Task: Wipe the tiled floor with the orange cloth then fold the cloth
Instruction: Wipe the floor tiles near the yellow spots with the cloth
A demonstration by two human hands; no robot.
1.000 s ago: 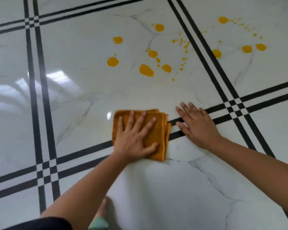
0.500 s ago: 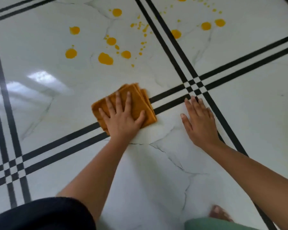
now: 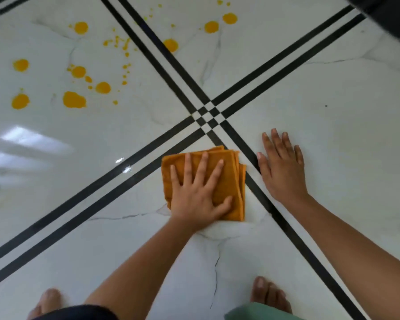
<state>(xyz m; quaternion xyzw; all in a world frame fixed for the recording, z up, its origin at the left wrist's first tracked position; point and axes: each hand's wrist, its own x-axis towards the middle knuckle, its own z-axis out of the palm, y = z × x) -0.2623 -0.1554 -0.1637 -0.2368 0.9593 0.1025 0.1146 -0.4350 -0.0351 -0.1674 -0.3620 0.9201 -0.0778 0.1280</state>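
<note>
- The cloth (image 3: 226, 181), folded into a layered pad, lies flat on the floor (image 3: 333, 135) just this side of the crossing (image 3: 207, 117) of the black tile lines.
- The left hand (image 3: 199, 195) presses flat on the cloth, fingers (image 3: 202, 167) spread apart and pointing toward the crossing; nothing is pinched.
- The right hand (image 3: 282, 172) rests palm-down on bare tile just right of the cloth, fingers loosely apart, holding nothing; it looks like a brace.
- The yellow spills (image 3: 74, 100) lie beyond the crossing, up and to the left, well apart from the cloth.
- So the wipe likely needs a forward-left push across the lines, and the left hand is nearer.
</note>
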